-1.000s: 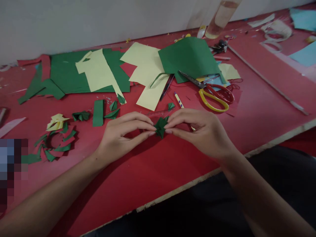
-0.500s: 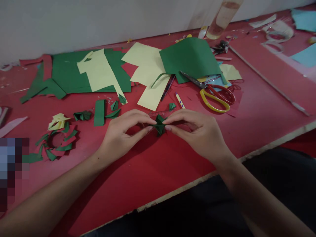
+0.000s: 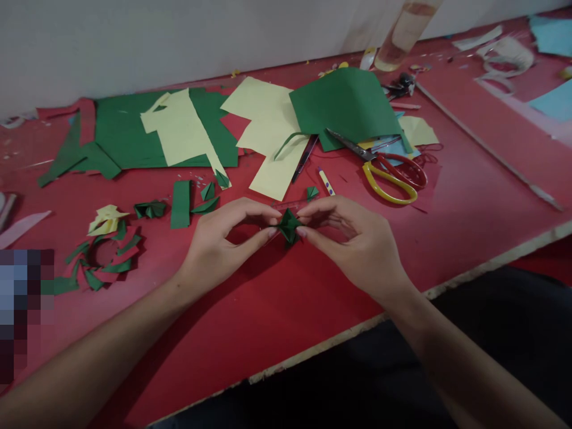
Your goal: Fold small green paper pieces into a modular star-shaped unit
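Between my two hands is a small folded piece of green paper [image 3: 289,226], diamond-shaped with pointed creases. My left hand [image 3: 227,229] pinches its left corner between thumb and fingers. From the other side, my right hand [image 3: 351,235] pinches the right corner the same way. Just beyond the fingers lie a tiny green folded paper [image 3: 311,192] and a white stick with purple dots [image 3: 326,180]. To the left of my left hand are a green paper strip [image 3: 180,204], small green folded pieces [image 3: 206,205] and a darker folded green piece [image 3: 151,209].
A red and green paper ring [image 3: 129,256] lies left, beside a yellow folded paper [image 3: 106,219]. Scissors [image 3: 393,189] with yellow and red handles rest right of centre. Green sheets [image 3: 134,134] and cream sheets [image 3: 263,113] spread along the wall. A bottle [image 3: 404,36] stands behind.
The folded green paper looks slightly turned and more spread between my fingertips. Both hands keep their pinch in nearly the same spot.
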A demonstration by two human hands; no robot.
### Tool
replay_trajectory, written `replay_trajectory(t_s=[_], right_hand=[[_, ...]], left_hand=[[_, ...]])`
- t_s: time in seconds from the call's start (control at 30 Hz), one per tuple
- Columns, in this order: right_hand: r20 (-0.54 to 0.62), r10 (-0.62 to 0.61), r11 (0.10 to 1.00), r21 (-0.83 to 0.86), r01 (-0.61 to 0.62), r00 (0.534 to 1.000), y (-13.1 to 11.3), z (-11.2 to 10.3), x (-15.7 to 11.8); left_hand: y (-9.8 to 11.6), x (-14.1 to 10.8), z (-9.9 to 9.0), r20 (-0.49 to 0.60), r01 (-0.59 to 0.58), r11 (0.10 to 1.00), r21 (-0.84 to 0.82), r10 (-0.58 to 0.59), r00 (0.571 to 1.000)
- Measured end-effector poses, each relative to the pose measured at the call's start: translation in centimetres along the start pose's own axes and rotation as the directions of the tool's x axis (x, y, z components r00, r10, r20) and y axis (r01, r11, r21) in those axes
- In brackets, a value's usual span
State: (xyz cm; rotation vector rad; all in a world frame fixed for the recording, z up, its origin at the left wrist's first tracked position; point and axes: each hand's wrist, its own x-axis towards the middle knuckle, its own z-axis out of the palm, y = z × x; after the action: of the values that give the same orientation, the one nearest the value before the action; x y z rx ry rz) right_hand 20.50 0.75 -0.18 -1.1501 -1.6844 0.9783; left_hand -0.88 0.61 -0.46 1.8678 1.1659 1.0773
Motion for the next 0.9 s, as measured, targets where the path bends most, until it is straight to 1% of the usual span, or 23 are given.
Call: replay_trajectory(t_s=[0.13, 0.23, 0.43, 0.7, 0.9], right_hand=[[-0.010, -0.002, 1.000, 0.002, 0.002, 1.000, 0.00, 0.05, -0.09], [-0.023, 0.006, 0.999, 0.038, -0.006, 1.000, 0.02, 0.11, -0.15], [-0.063, 0.067, 0.994, 0.089, -0.061, 0.996, -0.14, 0.34, -0.23], [-0.077, 0.108, 0.988, 0.119, -0.099, 0.991, -0.35, 0.40, -0.11], [-0.088, 0.135, 0.976, 0.186, -0.116, 0.987, -0.33, 0.46, 0.08]], left_hand=[[0.10, 0.07, 0.16, -0.001, 0.033, 0.996, -0.087, -0.033, 0.999], [0.25, 0.16, 0.31, -0.007, 0.061, 0.986, -0.153, -0.062, 0.998], [0.65, 0.27, 0.46, -0.005, 0.167, 0.959, -0.227, -0.173, 0.985], [0.51, 0.20, 0.60, -0.048, 0.160, 0.962, -0.222, -0.174, 0.984], [0.68, -0.12, 0.77, -0.070, 0.140, 0.961, -0.240, -0.161, 0.984]])
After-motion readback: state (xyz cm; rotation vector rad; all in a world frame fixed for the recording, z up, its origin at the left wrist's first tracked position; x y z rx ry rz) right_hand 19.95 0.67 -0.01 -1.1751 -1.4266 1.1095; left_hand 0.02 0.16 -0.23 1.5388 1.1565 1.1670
